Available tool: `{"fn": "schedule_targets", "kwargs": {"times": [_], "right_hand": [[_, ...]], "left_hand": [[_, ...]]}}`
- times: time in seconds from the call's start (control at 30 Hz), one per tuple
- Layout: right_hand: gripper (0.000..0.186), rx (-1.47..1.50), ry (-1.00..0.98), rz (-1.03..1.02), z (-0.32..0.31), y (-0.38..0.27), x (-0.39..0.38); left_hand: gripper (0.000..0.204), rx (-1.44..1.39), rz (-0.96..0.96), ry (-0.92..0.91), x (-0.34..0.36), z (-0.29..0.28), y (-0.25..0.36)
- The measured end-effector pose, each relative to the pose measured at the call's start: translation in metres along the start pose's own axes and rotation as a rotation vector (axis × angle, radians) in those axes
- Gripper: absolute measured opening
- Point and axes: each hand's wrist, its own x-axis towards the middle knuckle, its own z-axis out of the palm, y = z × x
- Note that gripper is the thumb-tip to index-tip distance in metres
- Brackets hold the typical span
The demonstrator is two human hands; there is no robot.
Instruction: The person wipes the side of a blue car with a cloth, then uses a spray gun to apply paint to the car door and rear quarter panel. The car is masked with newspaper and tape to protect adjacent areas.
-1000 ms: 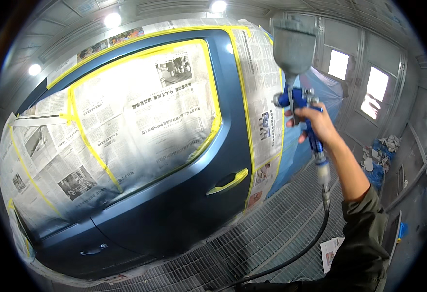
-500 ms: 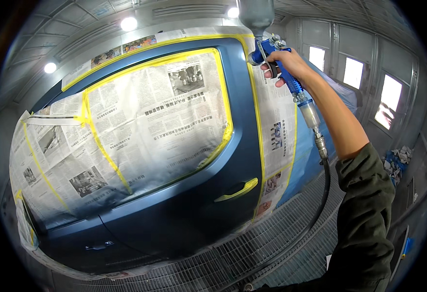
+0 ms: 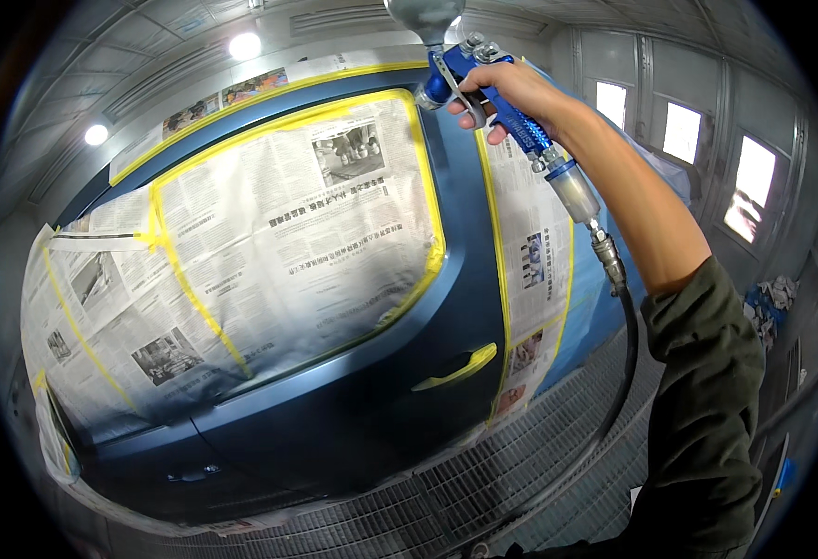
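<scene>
My right hand (image 3: pixel 513 98) is wrapped round the blue handle of a paint spray gun (image 3: pixel 507 116), with fingers at its trigger. A grey paint cup (image 3: pixel 425 14) tops the gun, partly cut off by the upper edge. Below the handle hang a clear filter (image 3: pixel 572 191) and a black air hose (image 3: pixel 628 359). The nozzle points left, close to the upper rear corner of a masked window. Around that window runs the dark blue car body (image 3: pixel 371 410). Newspaper (image 3: pixel 269 224) covers the glass, edged with yellow masking tape (image 3: pixel 441 224). My left hand is out of view.
Yellow tape covers one door handle (image 3: pixel 460 368); another handle (image 3: pixel 194 473) sits lower left. A metal floor grating (image 3: pixel 446 494) runs beneath the car, with the hose across it. Booth walls with bright panels (image 3: pixel 679 137) stand at right, near crumpled material (image 3: pixel 770 303).
My right hand has carried the spray gun to the left, from the pillar behind the window to the window's upper rear corner. The hose has followed it slightly.
</scene>
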Motion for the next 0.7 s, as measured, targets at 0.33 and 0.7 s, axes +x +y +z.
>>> {"fn": "schedule_targets", "kwargs": {"times": [0.33, 0.7], "right_hand": [[0.019, -0.143, 0.27, 0.041, -0.064, 0.049, 0.002], [0.023, 0.334, 0.013, 0.074, -0.012, 0.085, -0.062]], "left_hand": [[0.056, -0.004, 0.004, -0.036, -0.001, 0.005, 0.004], [0.056, -0.006, -0.003, -0.029, -0.009, 0.002, 0.003]]}}
